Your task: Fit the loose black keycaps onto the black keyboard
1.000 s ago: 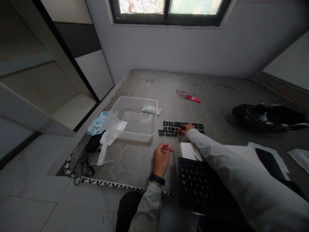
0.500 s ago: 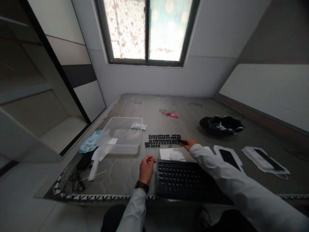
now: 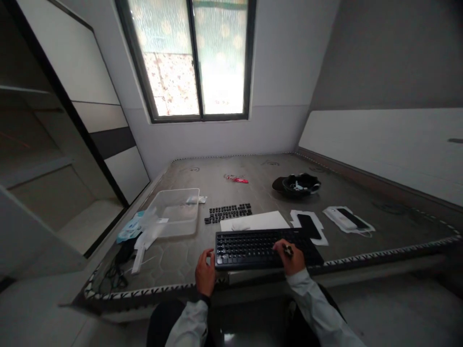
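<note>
Black keyboard (image 3: 249,248) lies crosswise, left hand (image 3: 205,272) slack beside its left end, right hand (image 3: 291,257) (nearer its middle!) gripping a dark object (image 3: 288,250).

Window (image 3: 220,72) glaring, blown out; room dim; edges stretched, corners dark.

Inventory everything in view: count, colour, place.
Keyboard: 1, black, front edge
Keycaps: many, black, beyond keyboard
Flat piece: 1, white, behind keyboard
Bin: 1, clear, left
Packet: 1, blue, left of bin
Cable: 1 tangle, black, left
Strip: 1, white, before bin
Slim item: 1, red, far middle
Cap: 1, black, right
Slabs: 2, black, right
Mattress: 1, grey, centre
Window: 1, dark frame, far wall
Cabinet: 1, white, left
Sleeves: 2, grey, bottom
Legs: 2, dark, bottom
Left hand: 1, bare, keyboard's left edge
Right hand: 1, bare, over keyboard, holding small item
</note>
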A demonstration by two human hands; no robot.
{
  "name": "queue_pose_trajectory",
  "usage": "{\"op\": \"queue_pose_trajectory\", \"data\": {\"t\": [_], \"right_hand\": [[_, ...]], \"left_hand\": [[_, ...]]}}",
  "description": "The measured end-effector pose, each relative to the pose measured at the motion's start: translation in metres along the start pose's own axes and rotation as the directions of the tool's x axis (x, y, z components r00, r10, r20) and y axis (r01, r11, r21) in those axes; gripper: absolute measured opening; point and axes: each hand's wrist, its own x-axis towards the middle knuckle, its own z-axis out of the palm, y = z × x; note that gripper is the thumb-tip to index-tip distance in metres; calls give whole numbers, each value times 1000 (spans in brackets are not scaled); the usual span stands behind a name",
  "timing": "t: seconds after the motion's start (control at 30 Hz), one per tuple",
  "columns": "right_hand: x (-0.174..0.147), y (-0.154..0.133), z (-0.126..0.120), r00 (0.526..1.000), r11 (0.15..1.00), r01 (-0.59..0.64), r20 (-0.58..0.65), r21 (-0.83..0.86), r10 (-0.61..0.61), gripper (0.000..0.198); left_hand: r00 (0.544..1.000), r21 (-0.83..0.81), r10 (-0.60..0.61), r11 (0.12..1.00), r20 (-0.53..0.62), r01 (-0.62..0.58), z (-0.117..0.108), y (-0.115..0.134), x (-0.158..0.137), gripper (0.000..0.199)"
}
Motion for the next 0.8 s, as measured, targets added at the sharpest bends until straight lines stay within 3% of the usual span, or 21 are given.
{"op": "queue_pose_trajectory", "data": {"t": [0.07,0.13,0.33,0.47,0.63,0.7,0.8], "right_hand": [[-17,-12,4,998,989,-52,44,141,46,44],[-30,-18,11,996,954,-88,43,288,79,58],[-48,-23,46,968,824,-79,-155,561,198,64],[-42,-27,55,896,612,8,-277,791,347,57],[-36,-21,59,904,256,132,-223,958,366,54],[-32,-19,65,915,182,136,-194,974,354,53],[-22,-22,77,930,150,114,-158,982,332,52]], "left_hand": [[997,26,58,998,-50,-57,-1,1,-15,30],[995,44,91,995,-29,-89,-2,2,-28,32],[988,101,155,983,-17,-152,-9,6,-51,37],[974,108,228,968,4,-227,-10,10,-61,40],[965,195,247,945,93,-261,-4,18,-69,45],[949,205,282,929,142,-306,-1,20,-71,45],[921,193,340,906,192,-375,5,22,-74,45]]}}
